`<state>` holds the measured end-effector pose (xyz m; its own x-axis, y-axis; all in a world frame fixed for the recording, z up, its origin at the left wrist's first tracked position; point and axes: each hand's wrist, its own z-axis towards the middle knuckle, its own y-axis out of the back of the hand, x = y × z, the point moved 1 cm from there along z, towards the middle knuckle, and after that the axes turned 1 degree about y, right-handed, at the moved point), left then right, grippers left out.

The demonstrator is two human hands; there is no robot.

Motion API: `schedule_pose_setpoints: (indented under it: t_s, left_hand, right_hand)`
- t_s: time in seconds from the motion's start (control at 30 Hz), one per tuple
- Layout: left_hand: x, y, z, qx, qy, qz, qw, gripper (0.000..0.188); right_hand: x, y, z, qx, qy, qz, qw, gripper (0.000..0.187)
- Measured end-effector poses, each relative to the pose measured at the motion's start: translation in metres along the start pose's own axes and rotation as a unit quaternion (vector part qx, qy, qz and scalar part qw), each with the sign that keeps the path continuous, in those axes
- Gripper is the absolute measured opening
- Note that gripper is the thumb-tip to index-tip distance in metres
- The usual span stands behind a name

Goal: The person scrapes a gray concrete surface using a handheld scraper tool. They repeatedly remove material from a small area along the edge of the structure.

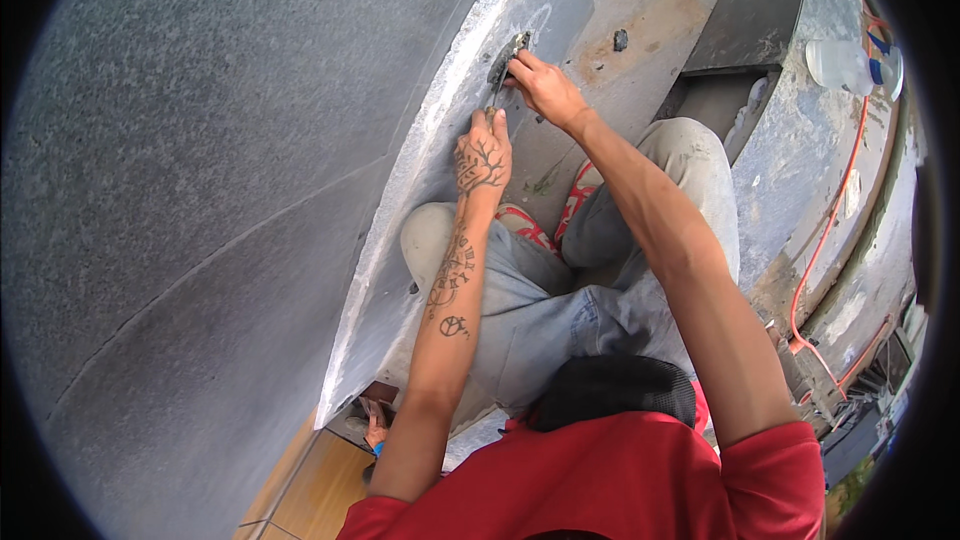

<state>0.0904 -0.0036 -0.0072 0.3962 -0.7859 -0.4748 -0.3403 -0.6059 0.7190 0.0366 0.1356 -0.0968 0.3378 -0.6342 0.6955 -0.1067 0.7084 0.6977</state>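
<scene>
My left hand is closed around a thin metal rod-like tool, its far end pointing at a dark, rough-edged hole in the grey panel. What kind of tool it is cannot be made out. My right hand sits just right of the hole, fingers curled and pressed together at its edge. Whatever those fingers grip is hidden behind them. Pale, crumbly material shows at the hole's upper end.
A large dark grey curved surface rises on the left, ending in a whitish edge. A dark recess, a clear plastic bottle and an orange cable are at right. Another person's hand shows low down, left of my arm.
</scene>
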Motion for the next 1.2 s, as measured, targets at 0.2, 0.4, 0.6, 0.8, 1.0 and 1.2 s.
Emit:
schedule_pose_setpoints:
  t_s: [0.2, 0.4, 0.6, 0.8, 1.0, 1.2]
  left_hand:
    - [0.006, -0.003, 0.001, -0.003, 0.003, -0.007, 1.0, 0.044]
    - [0.005, -0.002, 0.001, -0.012, -0.015, -0.014, 1.0, 0.046]
    - [-0.002, -0.008, 0.011, -0.02, -0.006, 0.006, 1.0, 0.047]
    - [-0.005, -0.016, 0.017, -0.047, -0.035, 0.052, 0.997, 0.044]
    - [0.0, -0.014, 0.022, -0.057, -0.069, 0.007, 0.996, 0.045]
    - [-0.002, -0.017, 0.019, -0.04, -0.049, -0.018, 0.998, 0.05]
  right_hand:
    - [-0.002, -0.007, -0.004, 0.056, 0.022, -0.118, 0.991, 0.016]
    - [-0.011, -0.002, 0.008, 0.096, 0.09, -0.122, 0.984, 0.022]
    - [-0.002, -0.002, 0.003, 0.093, 0.04, -0.101, 0.99, 0.024]
    - [0.005, -0.005, -0.005, 0.078, -0.048, -0.038, 0.995, 0.023]
    - [0.002, -0.003, -0.005, 0.054, -0.066, 0.039, 0.996, 0.02]
    - [0.024, -0.029, -0.021, -0.101, -0.213, 0.145, 0.961, 0.02]
